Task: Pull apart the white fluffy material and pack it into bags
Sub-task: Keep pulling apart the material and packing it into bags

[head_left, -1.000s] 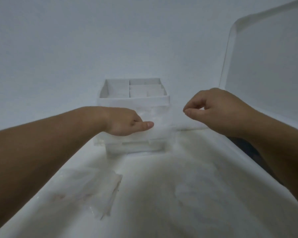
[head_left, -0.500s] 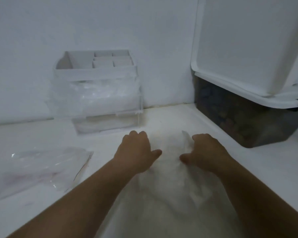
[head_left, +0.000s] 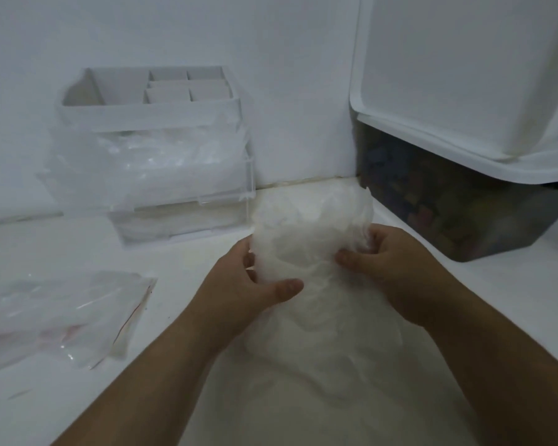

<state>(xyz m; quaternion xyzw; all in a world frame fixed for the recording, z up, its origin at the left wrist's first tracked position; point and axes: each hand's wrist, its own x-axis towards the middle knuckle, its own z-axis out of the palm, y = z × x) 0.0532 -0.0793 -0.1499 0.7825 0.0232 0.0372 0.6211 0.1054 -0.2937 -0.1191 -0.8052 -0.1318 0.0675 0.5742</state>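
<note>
Rear left, against the white wall (head_left: 207,33): clear organiser (head_left: 149,115) with white divided compartments on top, lower section crammed with crumpled clear plastic (head_left: 149,165). Rear right, in the corner: dark translucent bin (head_left: 458,210), coloured contents indistinct, white lid (head_left: 464,75) raised above it. Front left, flat on the white table (head_left: 62,397): stack of clear bags (head_left: 55,310), thin red line along one edge, well apart from the work.

White fluffy material (head_left: 306,226) at centre front of the table, between organiser and bin. Broad low heap running toward the viewer, far end lifted into a rounded clump. Wispy, soft-edged, faintly translucent at the top; presence of a thin film over it not determinable.

Left hand (head_left: 248,291) clamped on the clump's left flank, thumb across the front, fingers behind. Right hand (head_left: 397,268) clamped on the right flank, thumb pressed into the front, fingers curled into the fibre. Hands apart, clump between them, in one piece.
</note>
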